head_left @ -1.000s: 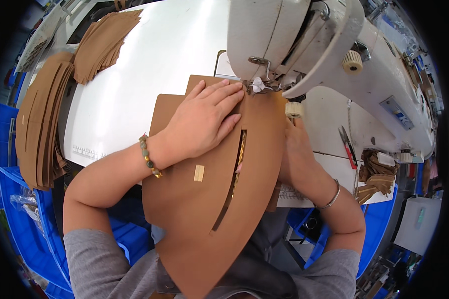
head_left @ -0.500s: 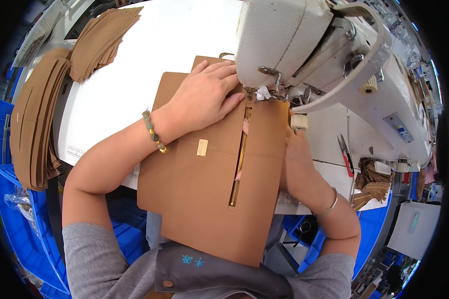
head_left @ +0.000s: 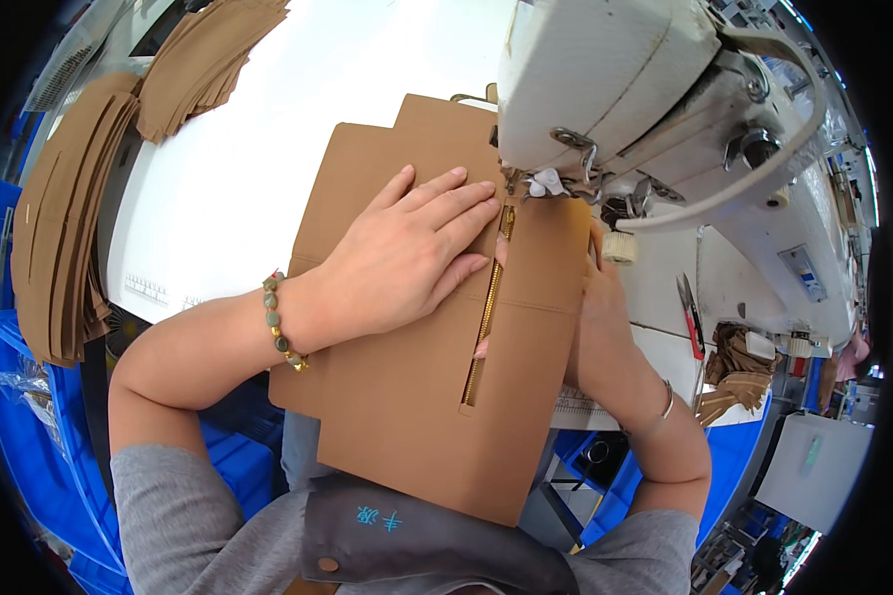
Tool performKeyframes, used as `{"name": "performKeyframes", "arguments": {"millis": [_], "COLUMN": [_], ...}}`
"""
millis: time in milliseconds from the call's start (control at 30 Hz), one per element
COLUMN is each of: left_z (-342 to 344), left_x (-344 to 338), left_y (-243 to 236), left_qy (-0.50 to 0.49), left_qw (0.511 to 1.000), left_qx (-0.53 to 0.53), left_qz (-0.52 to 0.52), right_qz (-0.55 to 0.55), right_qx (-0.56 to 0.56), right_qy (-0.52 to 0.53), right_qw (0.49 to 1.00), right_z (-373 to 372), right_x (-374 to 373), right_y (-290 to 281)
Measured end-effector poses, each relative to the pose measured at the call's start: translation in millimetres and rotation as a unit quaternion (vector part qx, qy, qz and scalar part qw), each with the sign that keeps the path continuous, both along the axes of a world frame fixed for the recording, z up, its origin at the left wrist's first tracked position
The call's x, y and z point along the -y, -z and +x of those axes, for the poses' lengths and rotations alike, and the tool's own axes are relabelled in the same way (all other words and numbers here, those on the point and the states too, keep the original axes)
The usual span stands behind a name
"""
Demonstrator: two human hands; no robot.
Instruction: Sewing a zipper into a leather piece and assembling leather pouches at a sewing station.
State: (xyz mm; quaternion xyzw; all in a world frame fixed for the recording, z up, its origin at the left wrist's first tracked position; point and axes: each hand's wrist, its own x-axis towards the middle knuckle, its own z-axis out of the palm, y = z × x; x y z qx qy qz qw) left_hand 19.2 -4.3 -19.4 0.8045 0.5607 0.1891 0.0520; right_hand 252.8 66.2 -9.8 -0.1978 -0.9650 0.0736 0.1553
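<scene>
Resting left hand [head_left: 412, 253], open and palm down, on brown panel [head_left: 412, 407] under sewing machine [head_left: 615, 79], on worktop [head_left: 357, 59], likely against puckering along gold zipper [head_left: 489, 297]. With right hand [head_left: 601, 307] partly beneath, apparently for support; cannot tell grip.

passable over the white tabletop [head_left: 238, 178] left of the brown panel [head_left: 417, 416]; blocked rightward by the sewing machine [head_left: 615, 89].
</scene>
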Motion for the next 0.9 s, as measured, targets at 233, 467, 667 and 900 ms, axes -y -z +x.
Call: {"name": "performKeyframes", "arguments": {"millis": [233,467,667,900], "left_z": [-1.3,-1.6,-1.9,-2.6], "left_x": [0.1,0.0,-0.1,-1.4], "left_y": [0.5,-0.1,0.9,-1.3], "left_qy": [0.014,0.023,0.027,0.037], "left_qw": [1.0,1.0,1.0,0.999], "left_qx": [-0.007,-0.016,-0.007,-0.023], "left_qz": [0.014,0.012,0.008,0.013], "right_qz": [0.028,0.009,-0.022,-0.021], "right_qx": [0.011,-0.011,0.004,-0.012], "right_qy": [-0.009,-0.007,0.016,0.022], "right_qw": [1.0,1.0,1.0,0.999], "right_z": [-0.5,-0.6,1.4,1.5], "right_x": [-1.7,0.2,0.8,0.8], "right_y": [0.7,2.3,4.5,7.8]}}
